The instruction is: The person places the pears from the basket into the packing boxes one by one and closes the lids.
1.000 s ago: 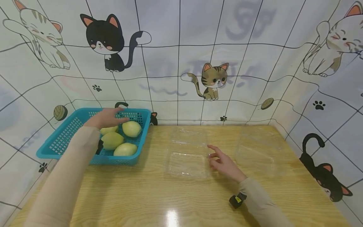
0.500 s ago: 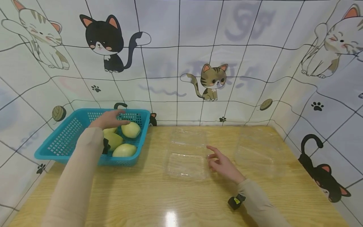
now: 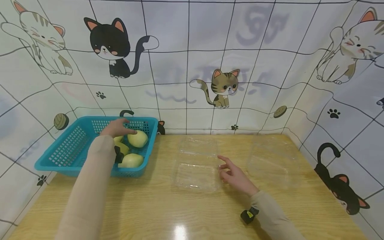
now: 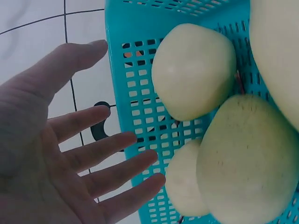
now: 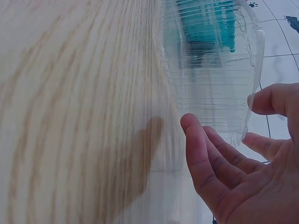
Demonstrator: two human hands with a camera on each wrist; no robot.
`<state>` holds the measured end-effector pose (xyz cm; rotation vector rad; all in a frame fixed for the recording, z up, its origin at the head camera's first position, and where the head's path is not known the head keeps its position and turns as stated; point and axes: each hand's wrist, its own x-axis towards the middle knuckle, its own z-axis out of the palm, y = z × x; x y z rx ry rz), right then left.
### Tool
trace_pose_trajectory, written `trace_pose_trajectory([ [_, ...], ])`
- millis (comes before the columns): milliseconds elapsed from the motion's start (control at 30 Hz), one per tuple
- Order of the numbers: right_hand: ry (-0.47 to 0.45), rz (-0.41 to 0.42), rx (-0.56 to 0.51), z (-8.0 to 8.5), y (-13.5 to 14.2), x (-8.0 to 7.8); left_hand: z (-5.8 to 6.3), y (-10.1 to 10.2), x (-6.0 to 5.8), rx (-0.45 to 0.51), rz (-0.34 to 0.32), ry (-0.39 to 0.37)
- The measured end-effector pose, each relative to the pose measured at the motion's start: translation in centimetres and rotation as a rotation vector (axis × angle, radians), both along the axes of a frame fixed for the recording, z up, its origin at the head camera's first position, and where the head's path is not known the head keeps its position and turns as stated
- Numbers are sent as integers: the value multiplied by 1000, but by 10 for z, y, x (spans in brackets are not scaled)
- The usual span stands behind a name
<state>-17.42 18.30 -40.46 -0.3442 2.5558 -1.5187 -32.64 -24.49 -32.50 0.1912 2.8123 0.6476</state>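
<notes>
My left hand (image 3: 115, 128) hovers over a blue-green plastic basket (image 3: 49, 165), thumb and fingers spread, holding nothing. Close by its fingers is a pale yellow-green pear (image 3: 138, 139); another pear (image 3: 132, 160) lies nearer the front, with more partly hidden by the sleeve. Stems show on the pears (image 4: 194, 72) in the left wrist view, and the palm there is bare. At the right side of a clear plastic container (image 3: 196, 176), my right hand (image 3: 237, 176) rests with loosely bent fingers. Its fingertips (image 5: 254, 103) are right at the clear rim in the right wrist view.
A second clear plastic container (image 3: 270, 168) stands on the wooden table (image 3: 156, 210) to the right of the right hand. Behind the table rises a white wall covering (image 3: 171, 73) with printed cats. The basket stands at the back left, close to this covering.
My left hand and forearm have shifted slightly to the right over the basket. The right hand stays beside the clear container, and the pears keep their places.
</notes>
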Motion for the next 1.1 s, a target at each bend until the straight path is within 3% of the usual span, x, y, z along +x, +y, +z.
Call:
trace_pose_trajectory([
  [100, 1, -1, -10, -3, 1, -1, -4, 1, -4, 15, 2, -23],
  [333, 4, -9, -1, -42, 15, -19, -14, 2, -14, 69, 4, -74],
  [500, 5, -14, 7, -42, 16, -19, -17, 5, -19, 42, -14, -96],
  [767, 13, -18, -6, -43, 16, -20, -26, 13, -23, 119, 57, -218],
  [933, 8, -25, 3, -43, 15, -19, -32, 13, -25, 150, 59, -240],
  [1100, -3, -32, 5, -42, 14, -19, -39, 13, -30, 105, 37, -244],
])
